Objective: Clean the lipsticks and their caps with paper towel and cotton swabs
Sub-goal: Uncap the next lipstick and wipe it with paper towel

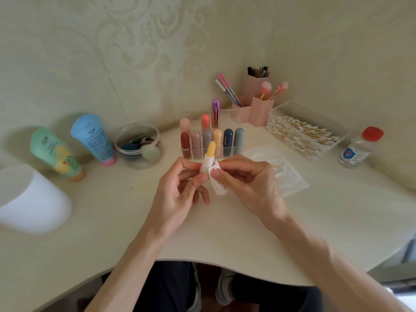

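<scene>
Cream desk point(225, 233) is set in a corner with patterned walls behind it. Nearest, above the desk, an open yellow lipstick point(209, 157) is held upright in the left hand point(177, 192), pinched at its white base by the thumb and fingers. A small piece of paper towel point(217, 183) is pressed against the lipstick's base by the right hand point(245, 179), whose thumb and fingers are closed on the towel. Just behind the hands, a flat sheet of paper towel point(281, 170) is laid on the desk. Behind the lipstick, a clear rack point(211, 138) is filled with capped lipsticks in red, pink, grey, yellow and blue. To the right, a clear box of cotton swabs point(301, 131) is seen, and a small bottle with a red cap point(360, 147) is stood beside it. To the left, a round tub of sponges point(139, 145) and two tubes point(74, 147) are placed. Farthest back, pink brush cups point(256, 104) are stood by the wall.
</scene>
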`<state>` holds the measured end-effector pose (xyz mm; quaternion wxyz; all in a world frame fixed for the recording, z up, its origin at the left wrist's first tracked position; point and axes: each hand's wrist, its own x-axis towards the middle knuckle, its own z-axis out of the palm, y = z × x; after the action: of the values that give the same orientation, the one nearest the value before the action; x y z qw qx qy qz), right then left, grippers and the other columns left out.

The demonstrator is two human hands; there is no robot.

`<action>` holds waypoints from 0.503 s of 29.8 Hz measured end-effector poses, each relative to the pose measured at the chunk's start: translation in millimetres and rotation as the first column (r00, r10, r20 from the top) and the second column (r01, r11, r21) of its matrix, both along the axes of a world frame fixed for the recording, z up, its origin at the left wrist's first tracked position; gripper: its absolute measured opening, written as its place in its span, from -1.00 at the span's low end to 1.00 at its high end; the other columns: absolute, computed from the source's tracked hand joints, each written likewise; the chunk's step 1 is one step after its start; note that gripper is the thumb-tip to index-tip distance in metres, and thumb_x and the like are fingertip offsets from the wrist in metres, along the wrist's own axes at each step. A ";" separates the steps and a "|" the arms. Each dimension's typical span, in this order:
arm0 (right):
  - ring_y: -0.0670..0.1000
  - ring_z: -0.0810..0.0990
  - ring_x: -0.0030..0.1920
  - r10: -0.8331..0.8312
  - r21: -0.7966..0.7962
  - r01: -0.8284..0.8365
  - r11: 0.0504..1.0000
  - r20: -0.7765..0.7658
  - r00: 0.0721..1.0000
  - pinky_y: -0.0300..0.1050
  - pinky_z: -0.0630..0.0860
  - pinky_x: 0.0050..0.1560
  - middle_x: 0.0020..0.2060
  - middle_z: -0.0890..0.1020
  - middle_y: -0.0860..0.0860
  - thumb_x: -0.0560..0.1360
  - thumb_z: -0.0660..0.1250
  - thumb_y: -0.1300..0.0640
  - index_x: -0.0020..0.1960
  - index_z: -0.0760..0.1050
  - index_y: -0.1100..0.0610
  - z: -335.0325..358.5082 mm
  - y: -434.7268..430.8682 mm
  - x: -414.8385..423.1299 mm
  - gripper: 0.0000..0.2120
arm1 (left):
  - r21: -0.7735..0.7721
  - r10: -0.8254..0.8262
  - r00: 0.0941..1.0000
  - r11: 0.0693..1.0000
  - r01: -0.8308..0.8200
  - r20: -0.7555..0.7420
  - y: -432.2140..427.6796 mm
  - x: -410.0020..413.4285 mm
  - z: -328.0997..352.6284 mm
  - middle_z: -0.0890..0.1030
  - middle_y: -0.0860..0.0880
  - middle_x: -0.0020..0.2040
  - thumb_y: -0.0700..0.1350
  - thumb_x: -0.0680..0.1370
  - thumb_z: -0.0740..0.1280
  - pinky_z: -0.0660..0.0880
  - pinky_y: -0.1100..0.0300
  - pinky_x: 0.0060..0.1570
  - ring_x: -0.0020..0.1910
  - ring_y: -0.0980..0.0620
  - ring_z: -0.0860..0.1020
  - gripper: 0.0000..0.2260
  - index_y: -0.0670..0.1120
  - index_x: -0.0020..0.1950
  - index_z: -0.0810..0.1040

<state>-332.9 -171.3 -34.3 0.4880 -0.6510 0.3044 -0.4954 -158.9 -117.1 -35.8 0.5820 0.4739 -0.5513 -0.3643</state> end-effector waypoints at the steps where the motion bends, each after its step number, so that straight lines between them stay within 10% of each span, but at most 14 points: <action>1: -0.01 0.70 -0.11 -0.006 0.005 0.006 1.000 -0.003 1.000 -0.23 0.56 -0.06 -0.09 0.75 0.07 0.51 0.54 0.27 0.06 0.75 0.24 0.0 0.5 0.1 -0.87 | -0.011 -0.014 1.000 1.000 0.014 0.006 0.2 0.7 -0.5 0.70 -0.11 -0.18 -0.27 0.66 0.31 0.45 0.08 -0.37 -0.39 -0.11 0.60 -0.95 -0.25 0.05 0.49; 6: 0.05 0.72 -0.11 -0.033 0.064 0.032 0.997 0.020 0.999 -0.16 0.60 -0.04 -0.09 0.75 0.09 0.50 0.55 0.25 0.03 0.75 0.26 0.7 2.1 0.1 -0.88 | -0.017 -0.064 0.995 0.998 0.066 0.082 2.4 0.6 -0.1 0.70 -0.04 -0.06 -0.14 0.62 0.39 0.55 0.15 -0.13 -0.16 -0.03 0.64 -0.87 -0.14 0.12 0.51; 15: 0.09 0.73 -0.07 0.037 0.137 -0.044 0.990 0.053 0.998 -0.14 0.58 -0.03 -0.04 0.74 0.18 0.53 0.51 0.28 0.05 0.73 0.31 6.3 7.8 -0.9 -0.87 | -0.024 -0.024 1.000 0.999 0.024 -0.009 2.5 2.0 4.2 0.69 -0.10 -0.22 -0.17 0.52 0.45 0.49 0.15 -0.36 -0.37 -0.04 0.59 -0.83 -0.24 0.02 0.58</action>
<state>-333.8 -163.5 -28.1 0.5493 -0.6089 0.3123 -0.4795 -156.9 -114.6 -31.7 0.5856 0.4585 -0.5588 -0.3669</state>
